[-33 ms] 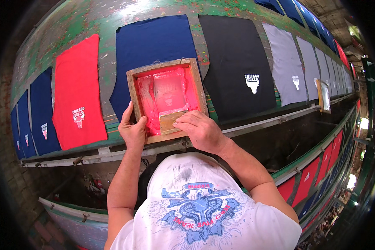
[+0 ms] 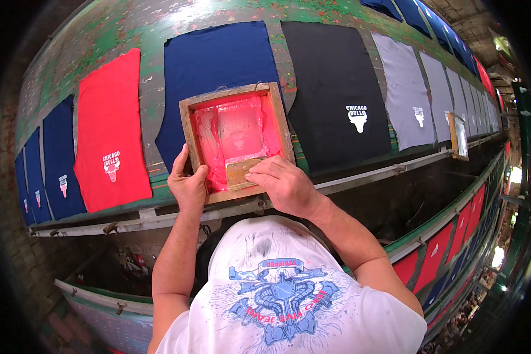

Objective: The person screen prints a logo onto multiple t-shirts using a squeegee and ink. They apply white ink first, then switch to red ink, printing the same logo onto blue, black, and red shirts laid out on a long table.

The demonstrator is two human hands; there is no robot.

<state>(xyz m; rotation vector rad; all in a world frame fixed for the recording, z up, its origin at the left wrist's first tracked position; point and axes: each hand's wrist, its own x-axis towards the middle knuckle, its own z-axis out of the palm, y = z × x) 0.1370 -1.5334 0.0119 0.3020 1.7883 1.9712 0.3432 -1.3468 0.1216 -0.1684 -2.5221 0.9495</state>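
A wooden-framed printing screen [image 2: 233, 92], its mesh smeared with red ink and faintly showing a bull-head design, lies on the near part of a navy fabric piece [image 2: 218, 59]. Around the screen's lower left corner my left hand [image 2: 189, 182] is closed, thumb and fingers on the wood. A squeegee [image 2: 237, 176] with a wooden grip rests inside the frame at its near end. My right hand [image 2: 287, 187] pinches the squeegee's right part, fingers bent over it. Whatever lies beneath the screen is hidden.
On the long green table [image 2: 153, 88] lie a red piece [image 2: 112, 118] and a black piece [image 2: 333, 76], both printed, plus several grey and navy ones. A metal rail [image 2: 360, 182] follows its near edge. Another small frame [image 2: 458, 137] leans there at right. More tables stand behind me.
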